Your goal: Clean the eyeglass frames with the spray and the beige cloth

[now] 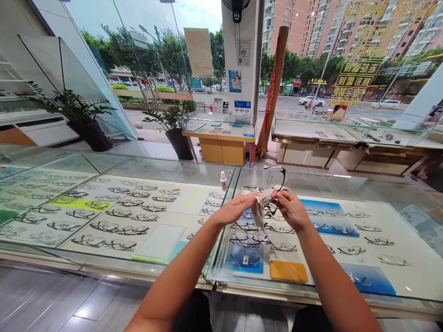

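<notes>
My left hand (239, 207) pinches a pale cleaning cloth (258, 216) that hangs down below its fingers. In my right hand (291, 210) is a pair of dark-rimmed eyeglasses (284, 179), held above the glass counter (238, 177). One lens points upward over the right fingertips; the other part of the frame is partly hidden by the cloth and fingers. The cloth stretches between both hands. A small white bottle (223, 181) stands on the counter, to the left of and beyond my hands.
Beneath the counter glass lie rows of eyeglasses (131, 230). An orange rectangular piece (288, 271) is near the front edge. Further off are a low cabinet (216, 150), a leaning wooden trunk (277, 78), potted plants (182, 143) and more display cases (311, 131).
</notes>
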`<action>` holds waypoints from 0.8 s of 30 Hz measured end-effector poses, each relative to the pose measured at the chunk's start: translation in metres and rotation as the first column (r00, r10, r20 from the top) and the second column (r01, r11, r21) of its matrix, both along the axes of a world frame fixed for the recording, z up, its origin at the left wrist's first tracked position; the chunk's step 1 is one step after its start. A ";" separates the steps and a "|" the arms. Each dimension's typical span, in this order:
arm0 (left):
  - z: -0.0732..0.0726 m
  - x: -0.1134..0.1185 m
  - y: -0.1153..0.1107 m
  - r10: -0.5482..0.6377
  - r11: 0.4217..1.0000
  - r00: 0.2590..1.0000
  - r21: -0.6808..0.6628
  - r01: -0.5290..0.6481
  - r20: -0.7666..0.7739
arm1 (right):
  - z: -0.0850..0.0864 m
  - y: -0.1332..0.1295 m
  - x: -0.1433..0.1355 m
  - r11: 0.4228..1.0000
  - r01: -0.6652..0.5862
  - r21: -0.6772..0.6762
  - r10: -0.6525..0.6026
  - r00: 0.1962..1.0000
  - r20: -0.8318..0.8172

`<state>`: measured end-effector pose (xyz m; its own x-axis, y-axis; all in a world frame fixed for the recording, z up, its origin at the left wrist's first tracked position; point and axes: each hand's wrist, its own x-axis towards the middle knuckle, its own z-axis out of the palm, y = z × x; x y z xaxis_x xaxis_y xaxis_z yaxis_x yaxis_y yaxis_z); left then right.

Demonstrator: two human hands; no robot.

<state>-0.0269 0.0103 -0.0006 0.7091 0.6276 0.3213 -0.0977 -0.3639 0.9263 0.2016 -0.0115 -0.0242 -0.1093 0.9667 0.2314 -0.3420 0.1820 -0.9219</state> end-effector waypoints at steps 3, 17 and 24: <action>0.004 -0.003 0.000 -0.025 1.000 0.999 0.018 0.026 -0.022 | 0.003 -0.001 0.002 0.999 -0.030 0.012 0.029 0.999 0.039; 0.003 -0.012 0.004 -0.089 0.996 0.992 -0.021 0.087 -0.091 | 0.002 -0.002 0.016 0.994 -0.083 0.069 0.062 0.962 0.266; 0.000 0.008 -0.007 0.081 0.992 0.996 0.095 -0.077 -0.044 | -0.007 -0.001 0.000 0.995 -0.048 0.093 0.027 0.977 0.212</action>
<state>-0.0192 0.0036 -0.0004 0.6746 0.6509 0.3482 -0.0217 -0.4540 0.8907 0.2017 -0.0123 -0.0308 -0.2011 0.9352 0.2916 -0.1511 0.2645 -0.9525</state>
